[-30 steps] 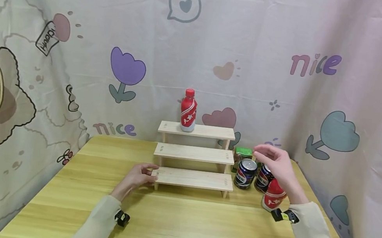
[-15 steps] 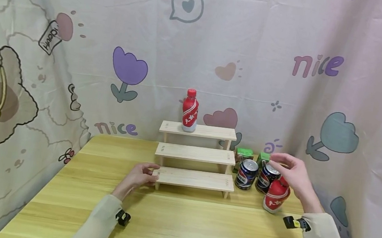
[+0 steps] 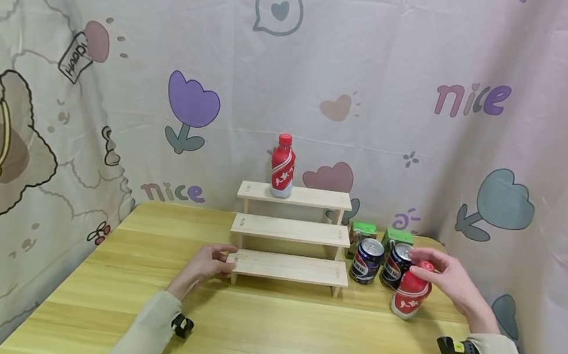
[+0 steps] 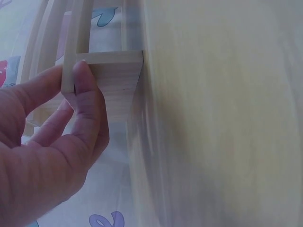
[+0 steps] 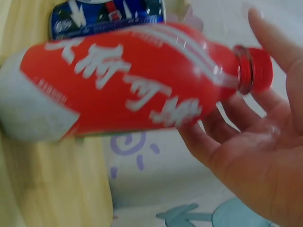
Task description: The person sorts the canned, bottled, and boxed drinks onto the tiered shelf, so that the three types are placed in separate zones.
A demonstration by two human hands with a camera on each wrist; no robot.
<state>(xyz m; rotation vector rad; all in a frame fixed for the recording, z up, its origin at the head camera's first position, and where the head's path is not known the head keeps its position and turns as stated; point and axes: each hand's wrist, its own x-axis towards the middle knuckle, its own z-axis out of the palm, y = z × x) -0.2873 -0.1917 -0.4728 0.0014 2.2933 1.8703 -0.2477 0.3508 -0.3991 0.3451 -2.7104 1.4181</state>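
Observation:
My left hand (image 3: 208, 262) pinches the left end of the lowest step of a three-tier wooden display shelf (image 3: 286, 268). In the left wrist view, the thumb and fingers (image 4: 85, 109) of that hand lie on either side of the board's end. At the right, my right hand (image 3: 448, 277) is around the top of a red soda bottle (image 3: 409, 296) standing on the table. The right wrist view has the bottle (image 5: 128, 80) in front of the spread fingers, with the thumb apart from the red cap. Another red soda bottle (image 3: 282, 171) stands on the top tier.
Two dark blue soda cans (image 3: 366, 262) stand between the shelf and the right-hand bottle. Green drink cartons (image 3: 364, 231) are behind them. A patterned curtain (image 3: 381, 65) hangs behind the wooden table (image 3: 265, 344).
My right hand has moved right and down, from above the cans to the neck of the red bottle. The left hand keeps its place on the shelf.

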